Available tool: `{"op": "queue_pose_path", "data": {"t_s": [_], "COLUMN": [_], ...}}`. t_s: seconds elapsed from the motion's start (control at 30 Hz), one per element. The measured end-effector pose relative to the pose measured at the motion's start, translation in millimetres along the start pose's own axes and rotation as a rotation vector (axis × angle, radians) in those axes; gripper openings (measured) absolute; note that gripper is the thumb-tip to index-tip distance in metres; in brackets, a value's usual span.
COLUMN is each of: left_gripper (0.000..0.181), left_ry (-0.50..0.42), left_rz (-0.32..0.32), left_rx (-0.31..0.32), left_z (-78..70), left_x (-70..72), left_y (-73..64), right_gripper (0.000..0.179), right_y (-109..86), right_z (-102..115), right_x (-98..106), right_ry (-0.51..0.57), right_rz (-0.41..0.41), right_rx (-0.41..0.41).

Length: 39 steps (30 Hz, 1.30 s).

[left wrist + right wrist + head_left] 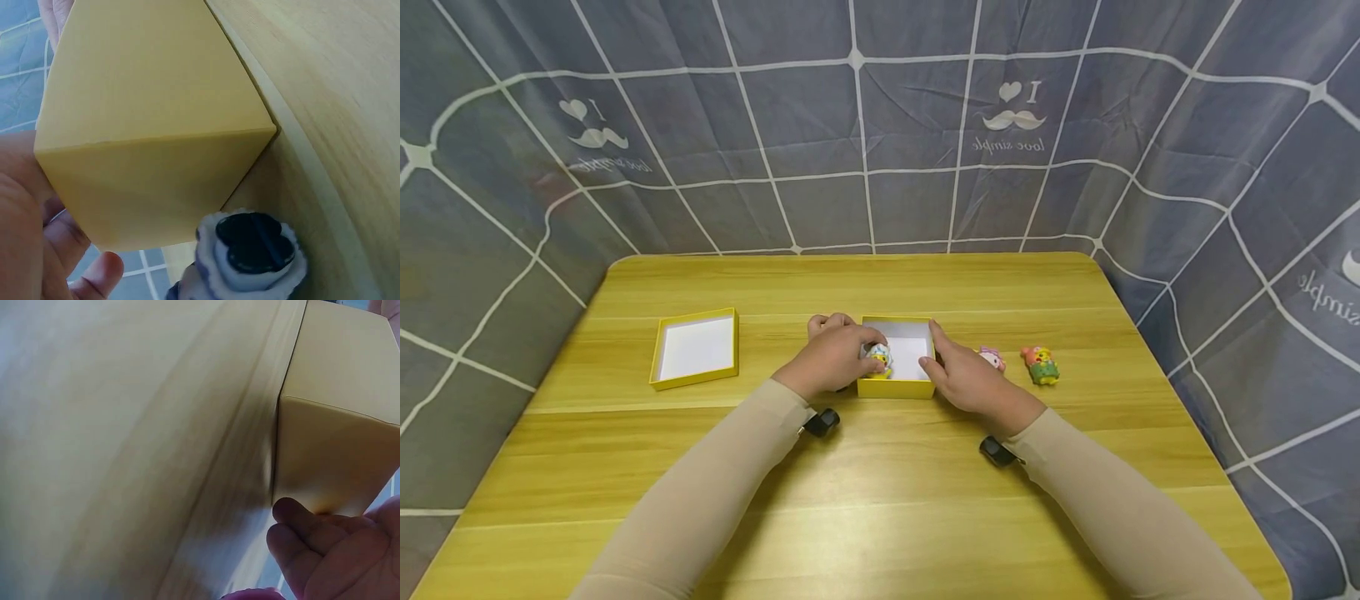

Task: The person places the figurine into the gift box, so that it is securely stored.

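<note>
My left hand (829, 360) pinches a small toy figurine (881, 360), white-topped and yellow below, between thumb and index finger. The figurine is over the left part of an open yellow box (897, 389) with a white inside. At the box's right wall, my right hand (968, 377) grips the edge, thumb on the inner side and fingers outside. Another figurine (250, 253), pale with a dark base, lies by the box's left side in the left wrist view; the left hand mostly hides it from the head view.
A shallow yellow tray-like lid (697, 348), white inside, lies at the left of the wooden table (880, 492). Right of the box are a pink-and-white figurine (992, 358), partly behind the right hand, and a green-and-orange one (1041, 365). A grey checked curtain (917, 208) surrounds the table.
</note>
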<state>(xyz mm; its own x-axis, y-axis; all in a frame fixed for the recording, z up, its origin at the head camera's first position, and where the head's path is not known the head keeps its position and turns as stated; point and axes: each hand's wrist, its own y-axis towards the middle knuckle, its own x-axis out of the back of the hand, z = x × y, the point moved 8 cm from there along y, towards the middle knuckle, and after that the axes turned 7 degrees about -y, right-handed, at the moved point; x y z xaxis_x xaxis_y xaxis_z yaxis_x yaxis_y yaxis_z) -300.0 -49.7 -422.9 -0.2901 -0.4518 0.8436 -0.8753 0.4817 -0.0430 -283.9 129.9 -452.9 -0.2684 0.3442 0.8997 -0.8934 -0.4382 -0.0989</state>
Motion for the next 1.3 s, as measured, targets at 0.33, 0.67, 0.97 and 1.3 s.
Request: {"op": "queue_pose_path", "data": {"t_s": [0.33, 0.67, 0.97, 1.3], "left_gripper": [0.039, 0.042, 0.040, 0.047], "left_ry": [0.011, -0.006, -0.015, 0.020], "left_rz": [-0.015, -0.022, -0.022, 0.004], "left_rx": [0.026, 0.015, 0.003, 0.023], "left_z": [1.2, 4.3, 5.5, 4.6], "left_x": [1.3, 0.3, 0.9, -0.1], "left_y": [-0.7, -3.1, -3.1, -1.9], "right_gripper": [0.077, 0.076, 0.076, 0.076], "right_y": [0.0, -0.5, 0.1, 0.3], "right_z": [-0.7, 1.5, 1.5, 1.5], "right_x": [-1.4, -0.1, -0.6, -0.5], "right_ry": [-0.008, -0.013, -0.016, -0.006], "right_rz": [0.010, 0.003, 0.007, 0.013], "right_rx": [0.001, -0.001, 0.009, 0.007]}}
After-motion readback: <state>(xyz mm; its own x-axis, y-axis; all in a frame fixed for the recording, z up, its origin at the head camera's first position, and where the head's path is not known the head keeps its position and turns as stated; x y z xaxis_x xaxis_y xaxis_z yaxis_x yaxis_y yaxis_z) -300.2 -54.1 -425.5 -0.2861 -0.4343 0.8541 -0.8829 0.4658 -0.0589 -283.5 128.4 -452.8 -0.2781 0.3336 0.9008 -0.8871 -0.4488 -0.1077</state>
